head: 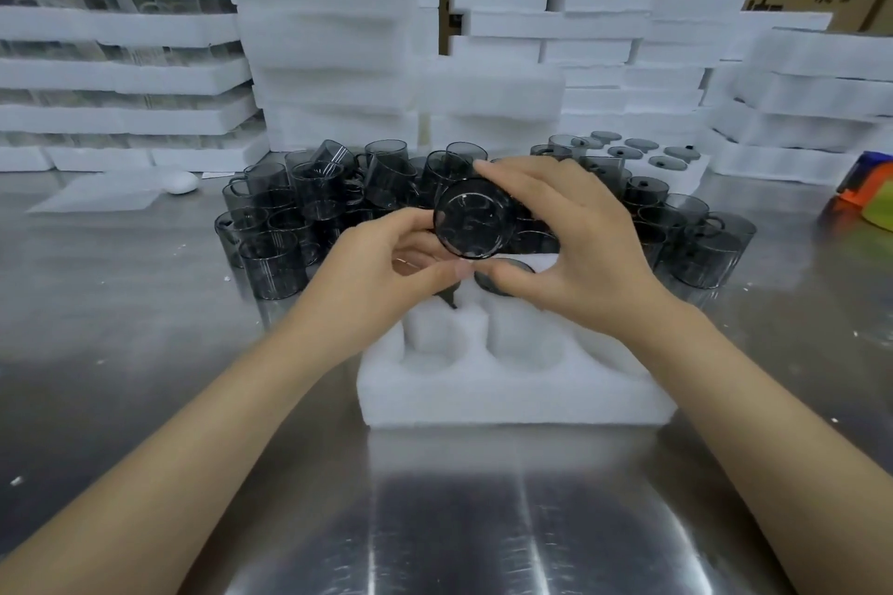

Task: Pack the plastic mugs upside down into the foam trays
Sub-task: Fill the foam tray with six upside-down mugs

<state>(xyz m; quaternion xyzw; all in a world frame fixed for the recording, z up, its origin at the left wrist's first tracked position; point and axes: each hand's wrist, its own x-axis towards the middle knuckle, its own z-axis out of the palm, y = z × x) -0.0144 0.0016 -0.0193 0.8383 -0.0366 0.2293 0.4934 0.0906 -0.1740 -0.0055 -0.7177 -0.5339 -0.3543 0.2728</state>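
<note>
Everywhere, foam stacks (319, 39) behind steel table (483, 522).

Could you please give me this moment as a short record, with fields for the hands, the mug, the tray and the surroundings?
left hand: pinches the held mug's left edge
right hand: grips the same mug, fingers over its top, thumb beneath
held mug: dark, see-through, above the foam tray, a round end toward the camera
foam tray: white, on the steel table; near pockets empty; a packed mug shows farther back
loose mugs: piled behind the tray
background: stacks of white foam
</note>
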